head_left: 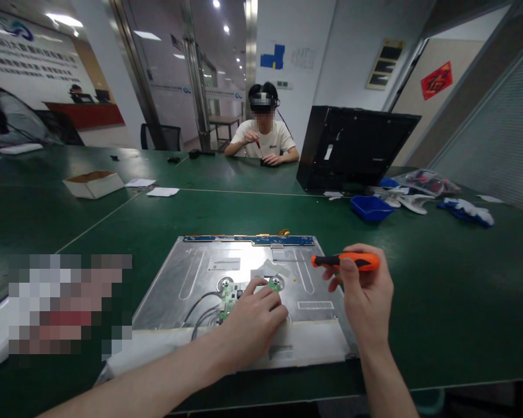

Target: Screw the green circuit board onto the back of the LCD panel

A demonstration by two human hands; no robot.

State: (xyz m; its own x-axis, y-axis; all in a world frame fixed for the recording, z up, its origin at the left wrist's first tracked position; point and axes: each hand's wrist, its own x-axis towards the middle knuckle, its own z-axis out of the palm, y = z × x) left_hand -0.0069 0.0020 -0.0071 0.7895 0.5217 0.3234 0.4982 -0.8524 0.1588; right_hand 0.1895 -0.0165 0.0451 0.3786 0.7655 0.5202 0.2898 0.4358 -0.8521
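A silver metal display panel (192, 273) lies flat on the green table in front of me, its back facing up. A small green circuit board (227, 297) with grey cables sits on its middle. My left hand (253, 322) rests on the panel with its fingertips on the board's right end. My right hand (364, 296) hovers over the panel's right edge and grips an orange and black screwdriver (346, 261), held level with its tip pointing left. A blue strip board (255, 239) runs along the panel's far edge.
A black monitor shell (353, 148) stands at the back right, with a blue tray (369, 207), white parts and blue gloves (466, 210) beside it. A cardboard box (93, 183) and papers lie far left. Another person (262, 139) sits across the table.
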